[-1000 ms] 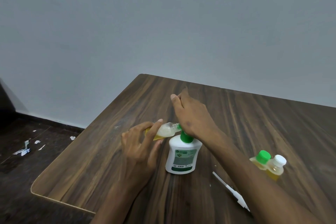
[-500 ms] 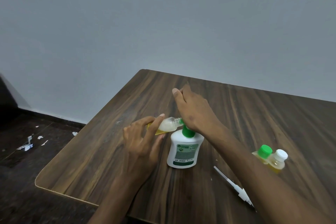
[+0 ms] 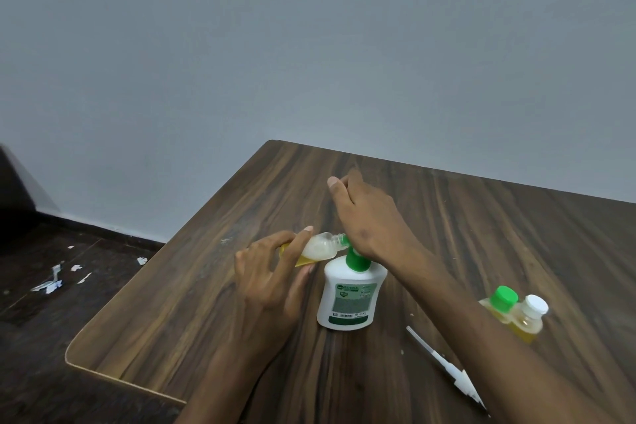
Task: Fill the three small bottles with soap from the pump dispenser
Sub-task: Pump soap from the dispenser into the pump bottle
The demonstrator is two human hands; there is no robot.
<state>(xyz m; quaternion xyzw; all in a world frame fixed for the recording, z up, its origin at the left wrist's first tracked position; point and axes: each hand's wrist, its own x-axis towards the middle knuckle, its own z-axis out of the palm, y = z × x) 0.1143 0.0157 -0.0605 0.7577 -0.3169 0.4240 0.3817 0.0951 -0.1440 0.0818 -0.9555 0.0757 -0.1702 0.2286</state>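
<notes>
A white pump dispenser [image 3: 349, 296] with a green pump stands on the wooden table [image 3: 192, 303]. My right hand [image 3: 370, 218] lies flat on the pump head, fingers straight, thumb raised. My left hand [image 3: 272, 272] holds a small clear bottle [image 3: 321, 246] on its side, its open mouth at the pump's spout; yellow soap lies in it. Two more small bottles with yellow soap stand at the right: one with a green cap [image 3: 500, 303], one with a white cap [image 3: 528, 318].
A white pen-like tool [image 3: 444, 367] lies on the table near my right forearm. The table's rounded left corner [image 3: 74, 354] is close to my left arm. White paper scraps [image 3: 51, 280] litter the dark floor at left. A grey wall stands behind.
The view has shifted slightly. Both hands stay at the dispenser, the right on the pump head and the left with the bottle at the spout.
</notes>
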